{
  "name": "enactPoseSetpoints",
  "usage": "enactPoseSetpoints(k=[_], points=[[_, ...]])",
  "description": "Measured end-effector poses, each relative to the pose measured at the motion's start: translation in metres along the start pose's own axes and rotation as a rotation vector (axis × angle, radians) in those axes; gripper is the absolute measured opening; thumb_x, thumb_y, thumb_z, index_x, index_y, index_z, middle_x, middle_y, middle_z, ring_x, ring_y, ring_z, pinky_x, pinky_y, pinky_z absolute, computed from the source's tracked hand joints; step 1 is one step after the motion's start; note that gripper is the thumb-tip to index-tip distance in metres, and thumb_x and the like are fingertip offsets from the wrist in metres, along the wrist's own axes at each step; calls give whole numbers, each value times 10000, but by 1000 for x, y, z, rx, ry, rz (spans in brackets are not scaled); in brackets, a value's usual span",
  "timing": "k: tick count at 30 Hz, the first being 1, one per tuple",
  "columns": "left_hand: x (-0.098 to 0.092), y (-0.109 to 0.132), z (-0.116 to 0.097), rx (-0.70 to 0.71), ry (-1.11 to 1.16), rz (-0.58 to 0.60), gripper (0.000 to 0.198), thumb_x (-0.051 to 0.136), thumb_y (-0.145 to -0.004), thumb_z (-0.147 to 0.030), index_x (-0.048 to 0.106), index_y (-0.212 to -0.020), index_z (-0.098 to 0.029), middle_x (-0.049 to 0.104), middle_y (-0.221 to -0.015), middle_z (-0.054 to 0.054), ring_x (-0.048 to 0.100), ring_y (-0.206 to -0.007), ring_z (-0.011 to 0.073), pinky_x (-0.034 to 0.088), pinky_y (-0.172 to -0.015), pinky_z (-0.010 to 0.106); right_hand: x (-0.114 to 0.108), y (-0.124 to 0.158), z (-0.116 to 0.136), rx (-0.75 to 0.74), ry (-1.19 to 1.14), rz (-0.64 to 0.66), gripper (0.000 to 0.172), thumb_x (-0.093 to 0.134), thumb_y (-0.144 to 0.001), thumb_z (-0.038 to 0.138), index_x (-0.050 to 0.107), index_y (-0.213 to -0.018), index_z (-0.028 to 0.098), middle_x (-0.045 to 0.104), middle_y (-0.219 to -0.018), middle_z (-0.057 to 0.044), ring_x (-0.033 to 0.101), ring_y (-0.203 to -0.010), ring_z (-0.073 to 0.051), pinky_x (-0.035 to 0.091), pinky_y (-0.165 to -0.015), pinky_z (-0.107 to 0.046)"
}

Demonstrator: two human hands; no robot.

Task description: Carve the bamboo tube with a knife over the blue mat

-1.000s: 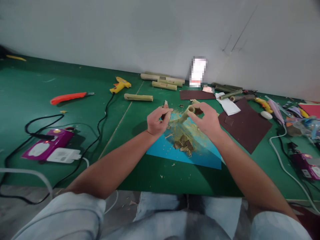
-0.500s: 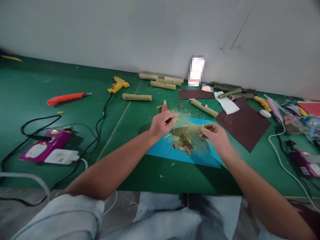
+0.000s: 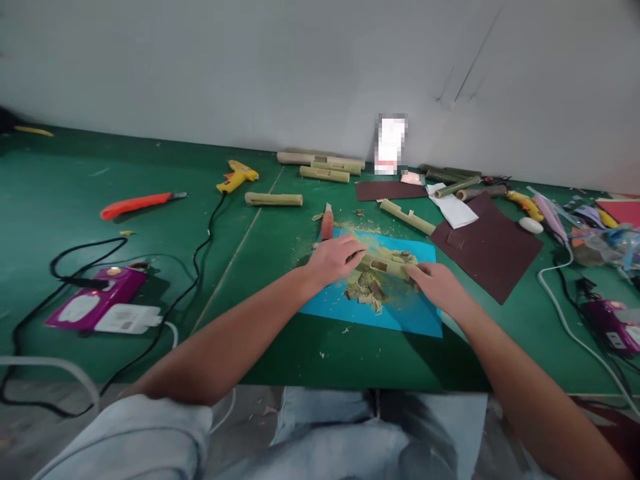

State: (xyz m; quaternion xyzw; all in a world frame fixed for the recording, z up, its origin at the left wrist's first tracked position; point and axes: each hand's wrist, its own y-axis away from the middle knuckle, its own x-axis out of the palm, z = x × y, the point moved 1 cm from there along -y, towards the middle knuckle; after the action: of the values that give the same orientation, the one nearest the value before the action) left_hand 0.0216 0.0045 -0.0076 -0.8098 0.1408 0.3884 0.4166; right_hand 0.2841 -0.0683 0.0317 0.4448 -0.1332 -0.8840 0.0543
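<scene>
A short bamboo tube [image 3: 384,266] with a rectangular opening facing up lies between my hands, over the blue sheet [image 3: 415,323]. My left hand [image 3: 336,259] is closed on its left end, and my right hand [image 3: 436,283] grips the right end with thumb and fingers. Under and in front of the tube are a heap of shavings and bamboo chips [image 3: 367,291]. Just beyond my left hand rests a red-handled knife [image 3: 327,223], its blade pointing away from me.
A yellow glue gun [image 3: 237,176], an orange cutter [image 3: 143,205] and a purple power box [image 3: 97,300] with cables lie left. More bamboo tubes [image 3: 325,175] stand near the wall. Brown sandpaper [image 3: 487,250] and a second purple box [image 3: 611,325] are right.
The tube has turned so that its opening shows. My left hand has moved nearer to me and closed on the tube's end, uncovering the red-handled knife.
</scene>
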Motion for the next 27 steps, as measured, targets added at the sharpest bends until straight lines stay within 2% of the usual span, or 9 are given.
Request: enactPoseSetpoints(k=[4,7,10,12,14,16,19,23,27], points=[[4,0,2,-4,-36,18,237,524,-1027,-253,728,-1130,-190,745,-1038,78,724,-952,187,599,-799,290,0,-6,-4,7,-93,54,534,431,-947,644,626,-637,256,665,-638,-56,560,-536,-199,343,-531,-339],[7,-1,5,-8,-38,38,249,515,-1033,-262,724,-1155,-202,742,-1080,84,724,-955,182,600,-821,289,-3,-7,-7,-25,-28,41,537,454,-950,622,599,-577,263,660,-601,-60,549,-506,-198,341,-510,-341],[8,-1,6,-1,-31,57,258,505,-1037,-267,722,-1156,-194,738,-1102,93,722,-969,190,599,-832,300,-6,-4,-5,-63,123,-94,488,516,-928,600,554,-572,269,646,-620,-59,524,-536,-204,323,-510,-346],[7,-2,5,-4,-27,67,261,506,-1036,-270,720,-1160,-186,739,-1093,93,720,-978,196,595,-834,305,-5,0,-1,-96,147,-215,388,558,-915,579,622,-698,263,676,-717,-63,556,-603,-222,356,-541,-353],[6,-1,4,-12,-37,72,262,510,-1038,-280,719,-1162,-184,741,-1081,88,718,-980,198,590,-834,304,2,3,7,-233,140,-364,277,627,-895,514,686,-898,243,712,-914,-88,619,-772,-253,438,-657,-372],[5,-1,3,-17,-55,66,259,517,-1041,-296,719,-1157,-185,744,-1070,84,719,-979,196,586,-838,301,14,2,17,-420,199,-421,275,666,-883,444,696,-1024,210,702,-1031,-125,622,-983,-303,474,-815,-407],[5,-1,2,-15,-73,31,248,533,-1039,-305,724,-1139,-183,749,-1042,81,722,-965,194,584,-846,302,32,-11,29,-587,333,-363,266,679,-874,374,691,-1046,172,677,-1073,-146,589,-1044,-316,455,-920,-433],[4,-2,2,7,-57,2,241,535,-1034,-287,728,-1139,-187,756,-1017,80,722,-950,194,586,-838,305,38,-32,33,-620,380,-266,218,676,-862,302,687,-1054,198,662,-1055,-113,574,-1006,-284,448,-875,-396],[0,-1,1,-26,-16,-42,227,556,-1027,-295,738,-1118,-195,762,-1014,70,725,-937,189,584,-846,302,34,-42,27,-635,309,-275,141,607,-903,262,690,-1002,206,657,-1006,-99,567,-966,-263,438,-829,-379]])
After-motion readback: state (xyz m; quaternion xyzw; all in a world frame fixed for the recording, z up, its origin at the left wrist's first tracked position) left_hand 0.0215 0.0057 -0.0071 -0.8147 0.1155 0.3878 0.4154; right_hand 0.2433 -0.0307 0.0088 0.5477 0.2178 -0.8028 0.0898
